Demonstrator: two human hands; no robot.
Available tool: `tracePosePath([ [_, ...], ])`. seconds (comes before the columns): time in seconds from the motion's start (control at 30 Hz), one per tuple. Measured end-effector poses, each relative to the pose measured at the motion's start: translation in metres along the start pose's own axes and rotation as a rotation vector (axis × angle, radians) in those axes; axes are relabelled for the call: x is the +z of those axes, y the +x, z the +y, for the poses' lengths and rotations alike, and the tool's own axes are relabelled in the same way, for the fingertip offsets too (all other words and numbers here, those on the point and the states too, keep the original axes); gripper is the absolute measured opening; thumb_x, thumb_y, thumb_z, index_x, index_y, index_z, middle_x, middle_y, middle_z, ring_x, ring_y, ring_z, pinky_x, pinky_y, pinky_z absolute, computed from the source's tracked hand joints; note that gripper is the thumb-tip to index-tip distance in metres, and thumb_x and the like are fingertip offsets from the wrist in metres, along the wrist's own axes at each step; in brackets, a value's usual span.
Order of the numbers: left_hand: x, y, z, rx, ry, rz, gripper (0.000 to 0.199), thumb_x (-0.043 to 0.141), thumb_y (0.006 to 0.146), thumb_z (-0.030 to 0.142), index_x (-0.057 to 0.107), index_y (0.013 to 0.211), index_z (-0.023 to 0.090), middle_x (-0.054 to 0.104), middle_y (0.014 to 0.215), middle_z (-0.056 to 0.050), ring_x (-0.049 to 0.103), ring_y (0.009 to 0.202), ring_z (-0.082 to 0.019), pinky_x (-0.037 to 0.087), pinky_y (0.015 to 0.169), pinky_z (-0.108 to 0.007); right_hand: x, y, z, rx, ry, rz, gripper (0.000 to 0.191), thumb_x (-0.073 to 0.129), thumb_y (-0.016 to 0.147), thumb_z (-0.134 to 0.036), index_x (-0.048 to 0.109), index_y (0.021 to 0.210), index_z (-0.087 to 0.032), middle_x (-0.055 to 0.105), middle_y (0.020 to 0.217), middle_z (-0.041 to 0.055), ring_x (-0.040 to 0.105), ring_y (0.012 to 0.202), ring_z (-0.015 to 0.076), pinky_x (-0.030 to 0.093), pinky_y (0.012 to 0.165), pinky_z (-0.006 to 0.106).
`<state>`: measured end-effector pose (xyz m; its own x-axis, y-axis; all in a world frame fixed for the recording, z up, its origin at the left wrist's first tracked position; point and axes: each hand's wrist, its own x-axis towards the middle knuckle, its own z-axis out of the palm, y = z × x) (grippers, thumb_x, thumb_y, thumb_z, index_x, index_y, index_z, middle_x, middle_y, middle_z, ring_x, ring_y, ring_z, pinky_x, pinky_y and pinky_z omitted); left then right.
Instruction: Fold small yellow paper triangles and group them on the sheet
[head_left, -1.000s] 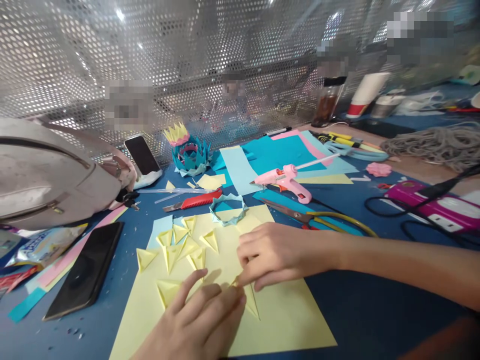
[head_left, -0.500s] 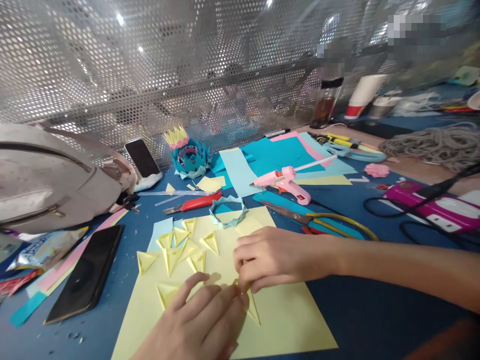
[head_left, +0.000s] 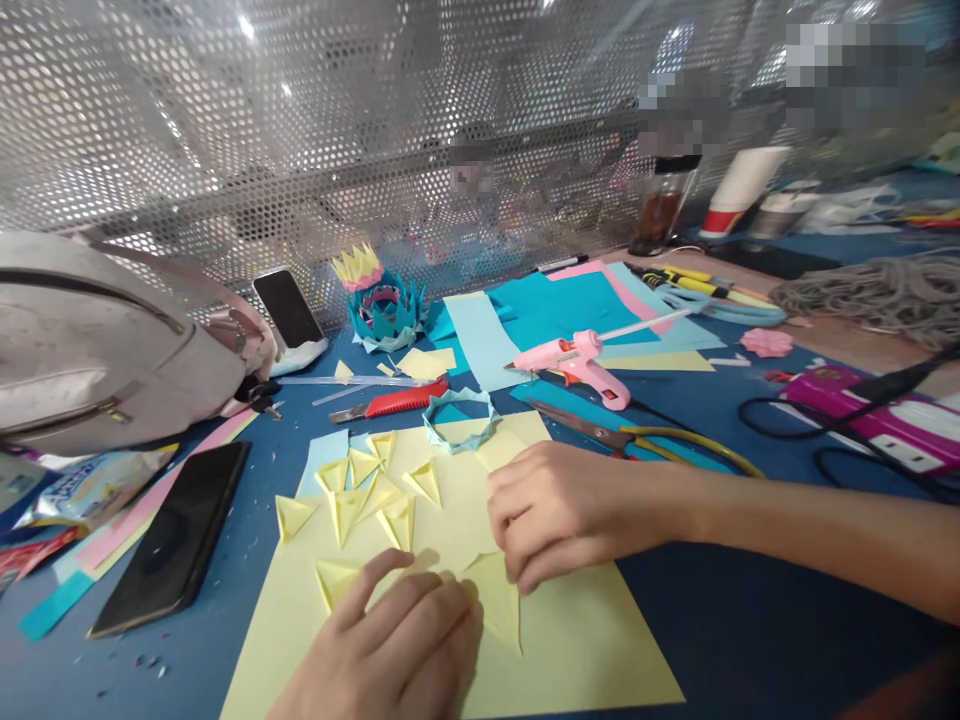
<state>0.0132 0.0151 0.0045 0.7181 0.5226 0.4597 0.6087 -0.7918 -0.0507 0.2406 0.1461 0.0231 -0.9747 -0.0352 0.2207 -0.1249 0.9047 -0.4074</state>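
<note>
Between my hands is a small yellow paper piece (head_left: 501, 598), partly folded to a point toward me, on a larger yellow sheet (head_left: 577, 650). My right hand (head_left: 562, 510) has its fingers curled and pinches the piece's right edge. My left hand (head_left: 397, 640) holds the piece's left side, its fingertips bent down and one finger raised; the thumb is hidden. Several folded yellow paper triangles (head_left: 395, 518) lie beyond my left hand. Behind them stands a light blue zigzag paper ring (head_left: 459, 440).
Scissors (head_left: 600, 430), a pink glue gun (head_left: 577, 362) and a red utility knife (head_left: 405, 400) lie beyond the sheet. A teal paper flower (head_left: 384, 320) stands farther back. On the left are a phone (head_left: 176, 535) and backpack (head_left: 112, 350); a purple power strip (head_left: 874, 410) is right.
My right hand has shifted slightly right, and more of the small yellow piece's face now shows between my hands. My left hand has drawn back a little.
</note>
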Motion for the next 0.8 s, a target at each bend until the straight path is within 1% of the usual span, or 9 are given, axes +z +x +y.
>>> tracePosePath([
  [0.07,0.003,-0.004,0.002,-0.084,-0.017,0.0,0.021,0.049,0.096,0.014,0.068,0.104,0.017,0.074,0.101,-0.003,0.067,0.089,-0.015,0.049,0.091,-0.032,0.001,0.001,-0.003,0.112,0.041,0.012,0.018,0.06,0.094,-0.029,0.068,0.082,-0.019,0.067,0.078,0.0006,0.056,0.078,0.0131,0.039,0.069,0.025],
  [0.17,0.007,-0.011,0.005,-0.202,-0.022,0.008,0.02,0.052,0.095,0.018,0.069,0.103,0.022,0.071,0.118,-0.007,0.065,0.1,-0.021,0.05,0.09,-0.038,0.003,0.002,-0.008,0.34,0.1,0.02,0.013,0.067,0.089,-0.029,0.065,0.085,-0.017,0.066,0.083,0.0,0.057,0.081,0.0128,0.04,0.07,0.023],
  [0.23,0.009,-0.015,0.005,-0.208,-0.05,0.0,0.022,0.051,0.095,0.019,0.069,0.106,0.022,0.068,0.124,-0.007,0.063,0.106,-0.023,0.049,0.093,-0.041,0.004,0.002,-0.01,0.431,0.117,0.025,0.015,0.07,0.086,-0.031,0.065,0.091,-0.017,0.067,0.087,0.0002,0.058,0.083,0.0134,0.04,0.071,0.024],
  [0.27,0.01,-0.016,0.005,-0.199,-0.066,-0.003,0.023,0.05,0.095,0.02,0.069,0.108,0.022,0.068,0.125,-0.007,0.063,0.107,-0.023,0.048,0.096,-0.042,0.005,0.002,-0.011,0.443,0.116,0.028,0.016,0.071,0.085,-0.031,0.066,0.093,-0.017,0.067,0.088,0.0004,0.059,0.085,0.0139,0.04,0.072,0.024],
  [0.4,0.016,-0.019,0.002,-0.176,-0.1,0.002,0.027,0.049,0.095,0.019,0.067,0.114,0.023,0.07,0.122,-0.004,0.063,0.108,-0.021,0.042,0.102,-0.042,0.008,0.001,-0.012,0.392,0.091,0.052,0.012,0.069,0.088,-0.029,0.073,0.095,-0.021,0.069,0.086,0.0005,0.059,0.087,0.0148,0.041,0.073,0.025],
  [0.57,0.024,-0.021,0.002,-0.144,-0.054,0.107,0.028,0.044,0.097,0.02,0.069,0.11,0.021,0.072,0.118,-0.002,0.064,0.105,-0.017,0.033,0.11,-0.039,0.011,-0.002,-0.013,0.322,0.008,0.083,0.015,0.063,0.093,-0.029,0.076,0.095,-0.023,0.069,0.082,0.0014,0.059,0.083,0.0137,0.04,0.068,0.025],
  [0.63,0.025,-0.021,0.002,-0.136,-0.037,0.071,0.028,0.044,0.096,0.019,0.068,0.111,0.021,0.073,0.116,-0.004,0.064,0.105,-0.017,0.033,0.111,-0.04,0.011,-0.002,-0.013,0.296,-0.028,0.087,0.017,0.061,0.094,-0.029,0.076,0.095,-0.022,0.069,0.081,0.002,0.058,0.082,0.014,0.04,0.067,0.026],
  [0.7,0.024,-0.02,0.002,-0.133,-0.035,0.052,0.03,0.043,0.096,0.017,0.068,0.111,0.021,0.073,0.117,-0.003,0.063,0.107,-0.017,0.03,0.113,-0.04,0.011,-0.002,-0.013,0.28,-0.046,0.086,0.016,0.061,0.094,-0.029,0.076,0.095,-0.022,0.069,0.081,0.0021,0.058,0.081,0.0143,0.039,0.066,0.026],
  [0.8,0.025,-0.02,0.0,-0.095,-0.019,0.118,0.031,0.042,0.096,0.016,0.07,0.109,0.02,0.073,0.117,0.0,0.062,0.108,-0.015,0.021,0.118,-0.038,0.011,-0.003,-0.012,0.26,-0.065,0.084,0.014,0.062,0.093,-0.028,0.075,0.096,-0.022,0.068,0.081,0.0012,0.056,0.081,0.0142,0.038,0.065,0.027],
])
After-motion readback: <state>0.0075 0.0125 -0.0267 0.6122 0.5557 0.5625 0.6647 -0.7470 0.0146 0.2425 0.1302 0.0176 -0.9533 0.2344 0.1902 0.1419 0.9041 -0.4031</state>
